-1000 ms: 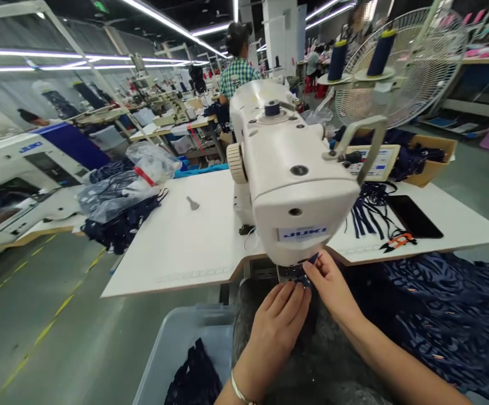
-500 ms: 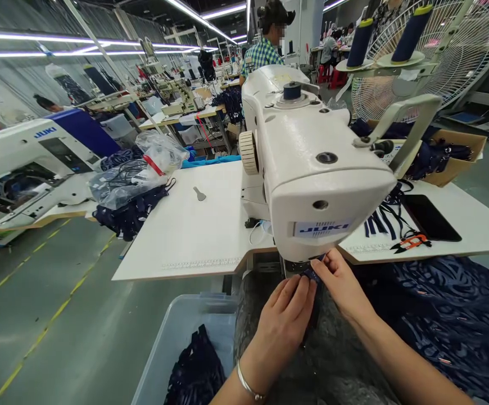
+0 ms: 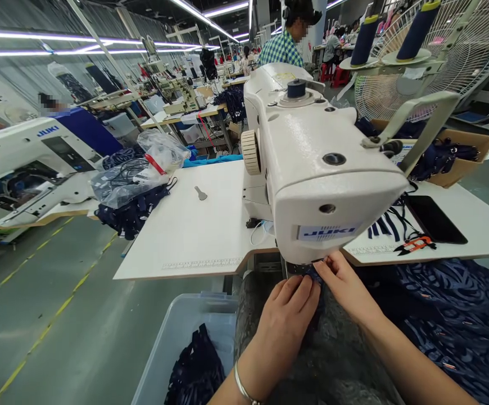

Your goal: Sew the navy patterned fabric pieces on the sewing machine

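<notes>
Shifted slightly since the earlier frame, a small piece of navy fabric (image 3: 314,274) is now seen trailing lower beside the fingers of the left hand (image 3: 284,320), where it is gripped just below the front of a white sewing machine (image 3: 333,169). Its upper end is pinched by the thumb and finger of the right hand (image 3: 345,281), though the exact hold appears partly hidden at the machine's lower edge. Below the white tabletop (image 3: 185,236), dark pieces (image 3: 198,365) are held in a clear plastic bin (image 3: 160,337). At right, orange-handled snips (image 3: 417,244) are laid beside a black phone (image 3: 436,219). Beyond the machine, a co-worker in a checked shirt (image 3: 280,49) is seen.
</notes>
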Available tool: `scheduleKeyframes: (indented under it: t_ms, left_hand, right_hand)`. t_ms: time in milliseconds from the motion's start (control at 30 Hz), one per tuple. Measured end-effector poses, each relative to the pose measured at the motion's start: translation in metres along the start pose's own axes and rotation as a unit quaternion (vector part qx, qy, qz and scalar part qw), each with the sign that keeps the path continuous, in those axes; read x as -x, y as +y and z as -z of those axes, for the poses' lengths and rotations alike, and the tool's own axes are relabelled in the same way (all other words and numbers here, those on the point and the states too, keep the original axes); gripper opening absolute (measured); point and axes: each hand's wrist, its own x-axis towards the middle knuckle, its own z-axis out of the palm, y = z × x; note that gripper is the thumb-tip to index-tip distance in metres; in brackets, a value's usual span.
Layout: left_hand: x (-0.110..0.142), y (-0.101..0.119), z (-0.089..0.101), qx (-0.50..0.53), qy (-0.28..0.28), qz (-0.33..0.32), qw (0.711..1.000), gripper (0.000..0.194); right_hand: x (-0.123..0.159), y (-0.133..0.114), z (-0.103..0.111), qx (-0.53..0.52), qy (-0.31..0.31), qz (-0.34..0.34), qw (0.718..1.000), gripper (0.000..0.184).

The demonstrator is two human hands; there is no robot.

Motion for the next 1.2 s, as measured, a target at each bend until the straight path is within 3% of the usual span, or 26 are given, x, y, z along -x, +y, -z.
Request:
scheduleKeyframes:
  t_ms: [267, 567, 767, 967, 1200]
  left_hand:
    - [0.000, 0.007, -0.006, -0.017, 0.017, 0.026, 0.999, 0.038]
    - [-0.012, 0.037, -0.014, -0.205, 0.018, 0.062, 0.977, 0.040]
    - [-0.018, 0.042, -0.024, -0.227, 0.036, 0.098, 0.968, 0.039]
    - [-0.022, 0.045, -0.022, -0.232, 0.052, 0.111, 0.965, 0.038]
    - [-0.024, 0.047, -0.024, -0.225, 0.042, 0.122, 0.966, 0.039]
  right_hand:
    - [-0.010, 0.004, 0.009, 0.029, -0.025, 0.028, 0.999, 0.020]
    - [-0.043, -0.007, 0.017, 0.123, -0.048, 0.059, 0.989, 0.009]
    - [-0.052, -0.012, 0.015, 0.123, -0.049, 0.093, 0.987, 0.016]
    - [-0.057, -0.005, 0.016, 0.136, -0.047, 0.122, 0.982, 0.022]
    - [-0.056, -0.013, 0.013, 0.134, -0.045, 0.107, 0.984, 0.019]
